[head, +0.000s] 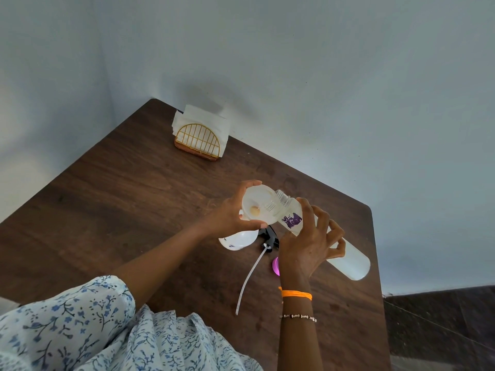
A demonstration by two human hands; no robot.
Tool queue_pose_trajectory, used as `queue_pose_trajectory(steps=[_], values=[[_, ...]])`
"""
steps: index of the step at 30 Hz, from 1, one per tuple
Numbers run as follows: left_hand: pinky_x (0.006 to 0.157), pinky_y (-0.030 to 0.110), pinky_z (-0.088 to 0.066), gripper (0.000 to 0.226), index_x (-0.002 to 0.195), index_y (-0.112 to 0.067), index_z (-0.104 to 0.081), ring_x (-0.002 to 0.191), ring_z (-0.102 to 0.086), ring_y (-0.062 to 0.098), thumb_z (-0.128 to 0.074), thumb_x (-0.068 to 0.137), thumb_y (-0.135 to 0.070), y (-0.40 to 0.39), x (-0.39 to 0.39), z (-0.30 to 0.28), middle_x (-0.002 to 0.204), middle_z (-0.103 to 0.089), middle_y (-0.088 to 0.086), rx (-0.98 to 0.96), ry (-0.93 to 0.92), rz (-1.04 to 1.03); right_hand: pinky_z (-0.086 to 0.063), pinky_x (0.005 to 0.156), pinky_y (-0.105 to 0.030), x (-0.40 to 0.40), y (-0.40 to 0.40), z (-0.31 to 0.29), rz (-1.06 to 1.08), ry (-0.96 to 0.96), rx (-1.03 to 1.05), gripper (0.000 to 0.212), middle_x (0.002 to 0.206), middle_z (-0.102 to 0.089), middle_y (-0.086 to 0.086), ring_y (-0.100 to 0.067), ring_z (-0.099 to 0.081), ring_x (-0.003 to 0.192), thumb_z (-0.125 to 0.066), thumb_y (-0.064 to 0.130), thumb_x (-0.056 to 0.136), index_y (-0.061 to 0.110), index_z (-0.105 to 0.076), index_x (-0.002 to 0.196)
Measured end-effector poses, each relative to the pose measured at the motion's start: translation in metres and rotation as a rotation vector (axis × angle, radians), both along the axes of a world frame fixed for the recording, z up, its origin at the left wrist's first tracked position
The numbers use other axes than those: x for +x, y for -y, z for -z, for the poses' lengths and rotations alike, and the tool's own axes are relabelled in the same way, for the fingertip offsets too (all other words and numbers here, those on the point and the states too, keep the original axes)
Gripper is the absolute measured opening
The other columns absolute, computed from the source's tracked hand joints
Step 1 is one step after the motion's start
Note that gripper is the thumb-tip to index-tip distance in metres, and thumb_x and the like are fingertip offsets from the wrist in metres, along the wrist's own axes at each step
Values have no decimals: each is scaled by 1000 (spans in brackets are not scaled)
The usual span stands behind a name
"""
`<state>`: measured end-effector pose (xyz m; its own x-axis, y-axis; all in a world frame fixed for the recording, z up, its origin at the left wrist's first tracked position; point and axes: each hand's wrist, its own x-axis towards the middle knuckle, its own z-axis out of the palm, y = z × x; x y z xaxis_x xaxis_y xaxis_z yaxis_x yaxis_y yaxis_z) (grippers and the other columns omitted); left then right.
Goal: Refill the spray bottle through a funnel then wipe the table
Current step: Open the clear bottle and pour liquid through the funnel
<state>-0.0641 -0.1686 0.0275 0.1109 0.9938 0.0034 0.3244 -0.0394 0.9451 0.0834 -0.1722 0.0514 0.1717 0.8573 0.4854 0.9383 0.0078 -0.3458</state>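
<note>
The refilling step is in hand: the person tips a long clear refill bottle (321,231) so that its threaded, uncapped mouth rests over the rim of a white funnel (258,204), which sits above the spray bottle (237,239). The left hand (230,212) has its grip closed around the funnel's bowl, steadying it, and the right hand (308,245) has its grip wrapped about the middle of the refill bottle, fingers spread along its side. Of the spray bottle only a rounded white part shows below the funnel, on the desk (134,210); whether liquid is actually running cannot be made out. Just beside the spray bottle lies its black trigger head (269,241) with a long dip tube (249,279) trailing toward the person, and a pink cap (276,266) sits near it, partly hidden by the right wrist. The refill bottle carries a purple label (292,219), but its writing is too small to read. Next, the pour likely calls for a slow, steady tilt with the funnel held upright, so nothing spills. A holder of paper napkins (201,137) stands well beyond the funnel, at the desk's far corner, handy for wiping.
</note>
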Motion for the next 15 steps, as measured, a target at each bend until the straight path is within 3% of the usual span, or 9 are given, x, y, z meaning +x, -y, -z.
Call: queue_pose_trajectory(steps=[3, 9, 15], values=[[91, 19, -36, 86, 137, -30, -15, 117, -34, 5, -74, 75, -26, 0, 0, 0, 145, -30, -2, 4, -2, -1, -23, 96, -57, 0, 0, 0, 0, -4, 1, 69, 120, -58, -5, -28, -31, 117, -83, -1, 55, 29, -61, 113], [91, 19, -37, 86, 137, -30, -16, 115, -34, 4, -75, 75, -26, 0, -1, 0, 144, -31, -2, 7, 7, -3, -24, 95, -57, -1, 1, -1, -5, 8, 6, 69, 120, -58, -6, -35, -39, 117, -83, -2, 55, 28, -61, 113], [85, 10, -36, 86, 137, -31, -15, 114, -33, 2, -75, 75, -26, -1, -1, 2, 144, -31, -3, 4, 8, -5, -24, 94, -55, -1, 0, -1, -2, 15, 7, 71, 119, -58, -4, -31, -37, 116, -82, -3, 54, 30, -60, 113]])
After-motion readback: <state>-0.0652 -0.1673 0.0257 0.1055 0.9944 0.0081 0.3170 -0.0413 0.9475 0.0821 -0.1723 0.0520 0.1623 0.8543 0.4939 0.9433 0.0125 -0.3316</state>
